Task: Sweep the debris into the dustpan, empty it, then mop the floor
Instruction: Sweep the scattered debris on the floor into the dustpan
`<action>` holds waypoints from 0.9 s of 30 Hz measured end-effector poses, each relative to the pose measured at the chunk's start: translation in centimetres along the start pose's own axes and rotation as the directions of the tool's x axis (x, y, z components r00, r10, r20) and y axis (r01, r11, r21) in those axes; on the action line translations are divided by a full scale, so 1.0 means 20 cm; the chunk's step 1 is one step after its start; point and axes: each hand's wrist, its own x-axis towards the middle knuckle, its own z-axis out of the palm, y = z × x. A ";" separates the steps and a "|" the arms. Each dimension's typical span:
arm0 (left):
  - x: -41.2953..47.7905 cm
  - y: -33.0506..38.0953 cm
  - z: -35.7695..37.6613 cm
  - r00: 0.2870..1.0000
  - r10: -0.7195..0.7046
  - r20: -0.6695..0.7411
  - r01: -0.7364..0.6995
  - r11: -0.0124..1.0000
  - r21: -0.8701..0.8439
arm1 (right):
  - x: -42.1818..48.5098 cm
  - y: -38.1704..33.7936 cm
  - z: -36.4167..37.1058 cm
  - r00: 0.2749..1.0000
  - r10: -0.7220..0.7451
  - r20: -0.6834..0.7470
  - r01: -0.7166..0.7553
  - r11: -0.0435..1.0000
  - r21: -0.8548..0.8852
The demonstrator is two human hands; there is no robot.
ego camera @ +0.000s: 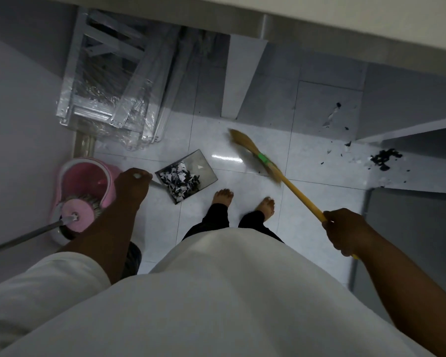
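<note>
1. My left hand [133, 186] has its fingers curled round the thin handle of the dustpan [204, 161], which sits just ahead of my bare feet [223, 197]. I cannot tell whether the pan touches the floor [307, 222].
2. The pan already holds a heap of black and white scraps [180, 181].
3. My right hand [345, 230] grips the yellow handle of the broom [301, 199], fingers wrapped tight. Its blurred bristles [242, 143] are out in front, between the pan and the far mess.
4. A dark debris pile [385, 158] lies well to the right, close against a grey ledge [422, 135]. Smaller specks [332, 117] are scattered beyond it in the shadow.
5. Just beside my left hand stands the pink mop bucket [88, 176], with the mop head [77, 212] resting in it and the mop's metal pole [23, 238] slanting out to the left.
6. Plastic-wrapped metal frames [108, 86] lean against the wall beyond the bucket, crowding that corner.
7. A white post [242, 78] comes down to the tiles beyond the broom.
</note>
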 end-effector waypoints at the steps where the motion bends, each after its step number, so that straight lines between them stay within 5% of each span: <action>1: -0.01 0.03 0.01 1.000 0.031 0.007 -0.031 0.999 -0.014 | -0.01 0.03 -0.01 0.999 0.044 0.011 -0.045 0.992 0.118; 4: -0.04 0.14 0.08 0.988 0.154 0.018 -0.150 0.982 -0.118 | -0.03 0.13 -0.03 0.984 0.177 0.034 -0.174 0.880 0.442; 12: -0.13 0.58 0.37 0.945 0.282 0.168 -0.265 0.957 -0.115 | 0.05 0.32 -0.09 0.990 0.143 -0.008 -0.074 0.557 0.827; 18: -0.21 0.89 0.60 0.919 0.340 0.200 -0.327 0.940 -0.096 | 0.32 0.36 -0.32 0.999 0.045 0.030 -0.040 0.250 0.967; 22: -0.29 1.08 0.79 0.906 0.370 0.205 -0.367 0.929 -0.056 | 0.64 0.47 -0.55 0.968 -0.160 0.195 -0.215 -0.121 0.969; 27: -0.37 1.26 1.02 0.918 0.352 0.183 -0.342 0.936 -0.084 | 1.05 0.60 -0.77 0.918 -0.342 0.200 -0.333 -0.391 0.858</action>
